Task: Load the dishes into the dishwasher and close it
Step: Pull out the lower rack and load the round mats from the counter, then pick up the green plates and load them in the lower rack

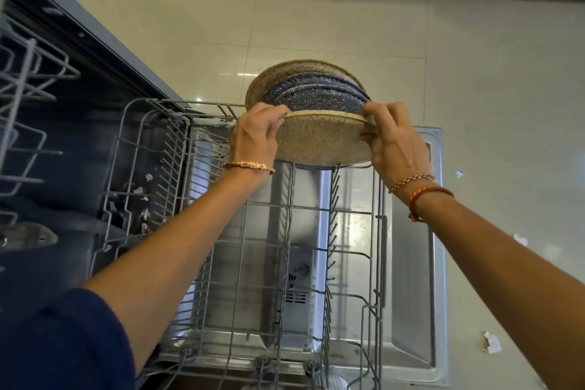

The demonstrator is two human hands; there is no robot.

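Observation:
Several plates stand on edge at the far end of the pulled-out lower rack (202, 231): a beige speckled plate (323, 139) nearest me, blue speckled plates (316, 90) behind it, and another beige plate (262, 85) at the back. My left hand (256, 133) grips the near beige plate's left rim. My right hand (395, 142) grips its right rim. The plate's lower edge sits at the rack's tines. The dishwasher door (411, 263) lies open flat under the rack.
The upper rack (28, 79) juts out at the left, above the dark tub. A detergent dispenser (299, 279) shows on the door. A crumpled paper scrap (490, 342) lies on the tiled floor at the right. Dark cabinet base runs along the top right.

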